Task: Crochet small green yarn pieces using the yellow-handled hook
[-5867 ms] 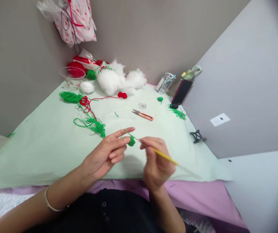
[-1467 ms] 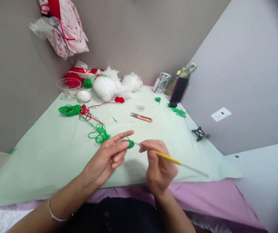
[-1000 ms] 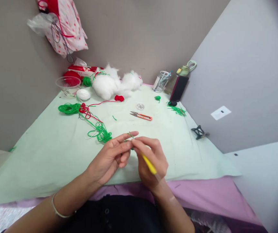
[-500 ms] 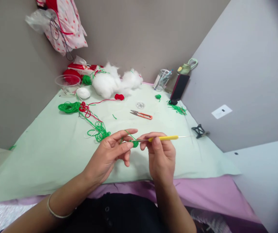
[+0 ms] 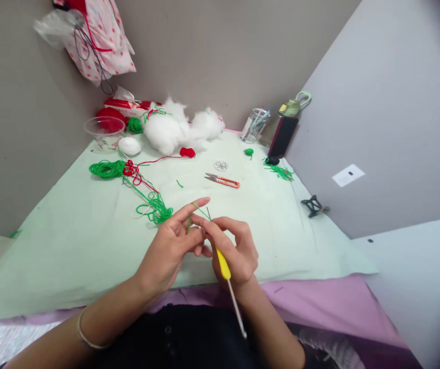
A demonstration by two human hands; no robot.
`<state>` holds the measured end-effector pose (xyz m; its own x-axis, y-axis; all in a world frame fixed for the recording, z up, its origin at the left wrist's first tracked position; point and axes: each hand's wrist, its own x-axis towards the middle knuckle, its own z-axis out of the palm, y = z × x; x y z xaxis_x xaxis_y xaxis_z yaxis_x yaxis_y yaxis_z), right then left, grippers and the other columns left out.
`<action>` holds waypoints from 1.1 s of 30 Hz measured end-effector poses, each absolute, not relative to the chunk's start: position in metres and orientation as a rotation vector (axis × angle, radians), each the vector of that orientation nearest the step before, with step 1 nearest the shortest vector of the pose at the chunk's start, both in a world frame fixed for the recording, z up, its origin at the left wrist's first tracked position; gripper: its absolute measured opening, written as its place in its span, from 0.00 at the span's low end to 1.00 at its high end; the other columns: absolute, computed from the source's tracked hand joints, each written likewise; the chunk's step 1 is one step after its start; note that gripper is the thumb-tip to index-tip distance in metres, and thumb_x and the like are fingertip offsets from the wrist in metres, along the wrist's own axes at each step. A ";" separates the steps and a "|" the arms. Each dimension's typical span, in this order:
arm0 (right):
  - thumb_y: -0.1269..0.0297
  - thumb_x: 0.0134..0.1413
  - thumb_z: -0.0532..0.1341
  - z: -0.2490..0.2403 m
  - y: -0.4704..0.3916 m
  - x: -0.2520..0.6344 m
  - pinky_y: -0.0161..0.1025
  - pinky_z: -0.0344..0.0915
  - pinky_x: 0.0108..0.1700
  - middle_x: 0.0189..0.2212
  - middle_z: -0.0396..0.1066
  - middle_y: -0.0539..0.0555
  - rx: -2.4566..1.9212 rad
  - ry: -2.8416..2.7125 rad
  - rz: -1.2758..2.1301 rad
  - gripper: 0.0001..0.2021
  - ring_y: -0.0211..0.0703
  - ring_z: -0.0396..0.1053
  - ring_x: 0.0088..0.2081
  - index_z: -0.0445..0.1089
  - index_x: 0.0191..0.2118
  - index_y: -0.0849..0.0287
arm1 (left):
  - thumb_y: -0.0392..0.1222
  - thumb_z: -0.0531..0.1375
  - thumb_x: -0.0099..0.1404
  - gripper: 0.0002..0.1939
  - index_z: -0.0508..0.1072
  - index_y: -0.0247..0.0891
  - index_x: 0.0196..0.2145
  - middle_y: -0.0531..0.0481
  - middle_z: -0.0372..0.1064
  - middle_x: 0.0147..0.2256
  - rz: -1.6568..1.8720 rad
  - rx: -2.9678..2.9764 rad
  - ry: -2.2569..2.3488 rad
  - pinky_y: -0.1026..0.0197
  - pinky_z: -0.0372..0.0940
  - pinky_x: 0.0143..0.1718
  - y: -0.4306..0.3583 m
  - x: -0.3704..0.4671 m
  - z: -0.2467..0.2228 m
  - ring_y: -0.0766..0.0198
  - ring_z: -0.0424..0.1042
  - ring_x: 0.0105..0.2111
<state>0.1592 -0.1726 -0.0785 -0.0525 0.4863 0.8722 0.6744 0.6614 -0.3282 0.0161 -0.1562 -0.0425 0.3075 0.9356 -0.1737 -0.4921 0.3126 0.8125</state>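
Note:
My left hand [image 5: 169,248] has its index finger stretched out with green yarn [image 5: 200,209] looped over it. Its thumb and other fingers pinch together, and the small green crochet piece between the hands is hidden by fingertips. My right hand [image 5: 237,251] meets the left fingertips and holds a crochet hook by its yellow handle [image 5: 223,264]. The hook's thin tip pokes up above the fingers, and its metal rear end slants down toward my body.
Green yarn tangles [image 5: 154,209], red yarn [image 5: 130,169] and orange-handled snips [image 5: 223,181] lie ahead. Behind are white stuffing [image 5: 166,128], a clear tub [image 5: 104,134], a pen cup [image 5: 255,125], a phone [image 5: 283,137] and a bottle. A black stand [image 5: 314,206] is at right.
My right hand has moved left against the left fingertips. The hook has swung from nearly level to steeply slanted, and the green piece is now covered by fingers.

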 end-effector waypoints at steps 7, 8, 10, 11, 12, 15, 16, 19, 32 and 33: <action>0.68 0.70 0.58 -0.056 -0.170 0.164 0.39 0.70 0.34 0.34 0.76 0.52 -0.850 -1.271 0.575 0.10 0.38 0.71 0.30 0.78 0.43 0.53 | 0.35 0.72 0.59 0.21 0.82 0.40 0.51 0.59 0.59 0.25 0.978 0.591 0.644 0.74 0.65 0.22 -0.146 0.009 -0.037 0.79 0.53 0.20; 0.68 0.69 0.58 -0.055 -0.169 0.164 0.39 0.71 0.34 0.35 0.76 0.52 -0.846 -1.273 0.620 0.10 0.37 0.71 0.31 0.78 0.43 0.53 | 0.36 0.72 0.59 0.21 0.82 0.42 0.51 0.58 0.61 0.27 0.986 0.625 0.645 0.73 0.67 0.22 -0.148 0.009 -0.037 0.78 0.55 0.21; 0.68 0.69 0.59 -0.055 -0.168 0.163 0.38 0.72 0.36 0.37 0.78 0.52 -0.869 -1.291 0.643 0.09 0.37 0.72 0.32 0.79 0.43 0.53 | 0.37 0.72 0.59 0.20 0.83 0.44 0.50 0.55 0.65 0.32 1.003 0.695 0.668 0.70 0.72 0.26 -0.151 0.012 -0.037 0.75 0.63 0.25; 0.69 0.69 0.59 -0.056 -0.168 0.163 0.38 0.72 0.36 0.37 0.78 0.51 -0.884 -1.296 0.634 0.10 0.37 0.72 0.32 0.79 0.44 0.52 | 0.37 0.73 0.59 0.19 0.83 0.44 0.49 0.54 0.66 0.33 1.018 0.726 0.688 0.69 0.73 0.29 -0.152 0.013 -0.037 0.72 0.66 0.28; 0.70 0.69 0.59 -0.058 -0.169 0.162 0.38 0.72 0.36 0.37 0.78 0.51 -0.896 -1.306 0.614 0.11 0.37 0.72 0.32 0.78 0.45 0.52 | 0.38 0.73 0.59 0.19 0.83 0.44 0.48 0.54 0.67 0.34 1.038 0.749 0.711 0.69 0.74 0.32 -0.153 0.014 -0.037 0.71 0.69 0.31; 0.73 0.67 0.60 -0.065 -0.172 0.161 0.40 0.74 0.39 0.39 0.78 0.52 -0.931 -1.446 0.413 0.13 0.40 0.75 0.38 0.78 0.48 0.50 | 0.38 0.74 0.57 0.21 0.83 0.44 0.50 0.53 0.68 0.33 1.074 0.732 0.741 0.70 0.73 0.34 -0.153 0.016 -0.038 0.70 0.69 0.33; 0.75 0.65 0.61 -0.067 -0.172 0.162 0.41 0.75 0.41 0.42 0.78 0.53 -0.936 -1.515 0.306 0.15 0.42 0.76 0.40 0.78 0.50 0.49 | 0.38 0.74 0.57 0.22 0.83 0.43 0.50 0.53 0.68 0.32 1.053 0.692 0.728 0.70 0.72 0.32 -0.152 0.016 -0.039 0.71 0.68 0.31; 0.77 0.63 0.63 -0.068 -0.173 0.165 0.43 0.75 0.43 0.44 0.79 0.54 -0.940 -1.586 0.128 0.18 0.44 0.77 0.44 0.78 0.53 0.47 | 0.38 0.74 0.58 0.22 0.82 0.37 0.51 0.55 0.64 0.28 0.949 0.535 0.671 0.73 0.69 0.27 -0.147 0.014 -0.042 0.76 0.61 0.25; 0.63 0.69 0.60 -0.063 -0.171 0.165 0.39 0.70 0.37 0.37 0.76 0.51 -0.828 -1.106 0.849 0.09 0.37 0.73 0.33 0.79 0.42 0.52 | 0.34 0.70 0.62 0.16 0.82 0.38 0.48 0.59 0.61 0.26 1.019 0.633 0.658 0.71 0.71 0.27 -0.150 0.012 -0.038 0.76 0.60 0.22; 0.63 0.70 0.59 -0.062 -0.171 0.166 0.39 0.71 0.36 0.37 0.76 0.52 -0.836 -1.100 0.834 0.09 0.37 0.73 0.32 0.79 0.42 0.53 | 0.35 0.70 0.62 0.15 0.82 0.38 0.48 0.59 0.61 0.26 1.024 0.631 0.662 0.71 0.71 0.27 -0.150 0.011 -0.038 0.76 0.60 0.22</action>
<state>0.1656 -0.1711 -0.0624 0.2370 0.8846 0.4018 -0.1480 0.4416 -0.8849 0.0110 -0.1501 -0.0382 0.3662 0.9093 -0.1977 -0.5529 0.3835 0.7397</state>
